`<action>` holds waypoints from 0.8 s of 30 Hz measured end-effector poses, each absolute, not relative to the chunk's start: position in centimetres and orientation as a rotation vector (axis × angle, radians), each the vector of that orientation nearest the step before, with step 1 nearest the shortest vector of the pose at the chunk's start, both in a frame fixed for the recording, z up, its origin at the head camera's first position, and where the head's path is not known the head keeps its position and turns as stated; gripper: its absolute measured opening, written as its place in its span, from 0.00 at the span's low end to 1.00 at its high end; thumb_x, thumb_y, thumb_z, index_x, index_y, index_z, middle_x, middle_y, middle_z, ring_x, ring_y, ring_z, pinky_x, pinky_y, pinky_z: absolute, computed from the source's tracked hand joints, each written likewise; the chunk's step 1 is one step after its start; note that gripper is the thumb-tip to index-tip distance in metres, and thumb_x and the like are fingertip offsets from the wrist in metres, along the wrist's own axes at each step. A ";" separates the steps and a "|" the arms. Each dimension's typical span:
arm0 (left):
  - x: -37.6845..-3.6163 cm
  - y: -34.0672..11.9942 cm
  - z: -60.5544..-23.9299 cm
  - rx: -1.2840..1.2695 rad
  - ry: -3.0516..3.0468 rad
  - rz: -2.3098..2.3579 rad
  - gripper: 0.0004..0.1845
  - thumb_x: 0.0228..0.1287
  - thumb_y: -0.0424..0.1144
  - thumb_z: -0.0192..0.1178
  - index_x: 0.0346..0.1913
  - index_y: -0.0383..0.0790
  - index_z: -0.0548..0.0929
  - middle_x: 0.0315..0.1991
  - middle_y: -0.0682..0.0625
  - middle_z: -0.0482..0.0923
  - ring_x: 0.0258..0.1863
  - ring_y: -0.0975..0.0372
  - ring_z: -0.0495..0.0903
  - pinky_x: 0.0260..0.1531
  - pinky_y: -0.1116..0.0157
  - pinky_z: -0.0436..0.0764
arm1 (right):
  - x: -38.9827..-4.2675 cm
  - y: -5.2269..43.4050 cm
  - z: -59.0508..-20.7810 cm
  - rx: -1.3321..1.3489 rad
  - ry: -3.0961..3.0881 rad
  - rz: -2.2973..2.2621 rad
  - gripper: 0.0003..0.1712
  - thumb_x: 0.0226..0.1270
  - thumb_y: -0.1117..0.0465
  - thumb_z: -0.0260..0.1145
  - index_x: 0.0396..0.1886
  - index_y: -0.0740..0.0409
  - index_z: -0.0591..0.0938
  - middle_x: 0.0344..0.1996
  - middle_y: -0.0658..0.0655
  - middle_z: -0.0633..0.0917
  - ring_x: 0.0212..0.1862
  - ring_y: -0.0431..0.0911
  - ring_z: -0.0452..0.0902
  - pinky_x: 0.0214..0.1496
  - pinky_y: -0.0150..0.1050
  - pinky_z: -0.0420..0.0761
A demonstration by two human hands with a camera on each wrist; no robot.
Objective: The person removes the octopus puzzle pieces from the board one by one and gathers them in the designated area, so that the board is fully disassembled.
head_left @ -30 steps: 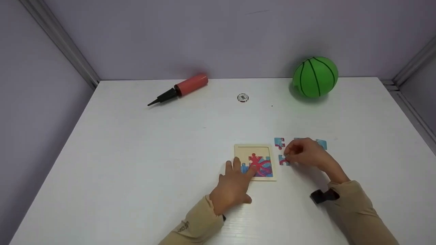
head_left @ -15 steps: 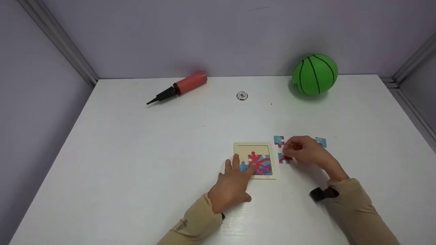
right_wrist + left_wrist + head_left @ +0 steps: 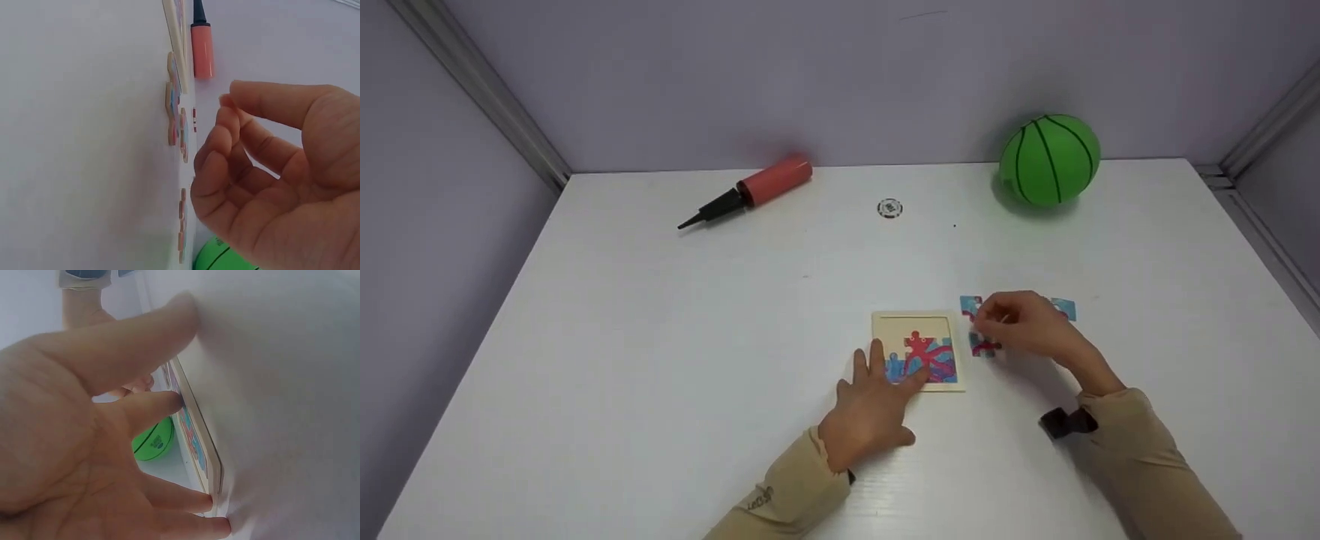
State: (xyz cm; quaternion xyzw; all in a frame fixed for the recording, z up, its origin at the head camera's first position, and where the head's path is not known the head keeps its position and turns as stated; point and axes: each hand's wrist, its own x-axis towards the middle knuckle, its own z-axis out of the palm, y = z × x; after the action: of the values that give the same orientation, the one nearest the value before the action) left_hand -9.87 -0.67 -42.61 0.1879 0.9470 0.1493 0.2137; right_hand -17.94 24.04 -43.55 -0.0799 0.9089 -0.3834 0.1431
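My left hand rests with spread, straight fingers on a small wooden puzzle tray. Joined pieces showing a red octopus fill its lower part. To the right of the tray, my right hand hovers over loose jigsaw pieces, thumb and index tips together and the other fingers curled. In the right wrist view nothing shows in its grasp. Beneath its fingertips lies one octopus piece; a blue-and-red piece is just beyond, partly covered. Another blue piece lies past the knuckles.
At the back right of the white table sits a green ball. A red and black hand pump lies at the back left. Between them is a poker chip. Pale walls stand behind and at the sides.
My right hand has shifted slightly left and now covers part of the upper-left loose piece. The left hand stays on the tray. The whole head view has tilted a little.
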 end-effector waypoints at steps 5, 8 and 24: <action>-9.9 -0.6 -42.7 0.524 2.639 0.365 0.42 0.50 0.48 0.73 0.71 0.61 0.66 0.73 0.30 0.46 0.70 0.35 0.50 0.55 0.40 0.68 | -18.1 22.9 -43.4 -0.332 2.610 -1.150 0.08 0.66 0.57 0.66 0.36 0.57 0.82 0.30 0.54 0.79 0.32 0.48 0.72 0.31 0.35 0.75; -10.0 -0.5 -42.6 0.512 2.634 0.378 0.43 0.49 0.47 0.73 0.70 0.61 0.66 0.73 0.30 0.46 0.70 0.35 0.49 0.56 0.39 0.67 | -18.5 22.0 -43.4 -0.365 2.591 -1.173 0.07 0.65 0.58 0.66 0.37 0.58 0.83 0.30 0.53 0.80 0.33 0.47 0.72 0.33 0.35 0.76; -10.2 -0.3 -42.4 0.489 2.607 0.343 0.43 0.51 0.48 0.73 0.71 0.62 0.65 0.74 0.32 0.44 0.71 0.36 0.47 0.55 0.38 0.66 | -19.6 18.0 -43.3 -0.419 2.492 -1.194 0.11 0.65 0.57 0.67 0.42 0.58 0.85 0.33 0.53 0.83 0.34 0.46 0.73 0.38 0.38 0.75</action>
State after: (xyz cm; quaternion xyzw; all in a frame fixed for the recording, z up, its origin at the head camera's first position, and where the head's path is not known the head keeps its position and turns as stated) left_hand -10.19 -0.33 -42.45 0.1779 0.9483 0.1247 0.2312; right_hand -19.60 17.99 -43.30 -0.1477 0.8783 -0.4207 0.1728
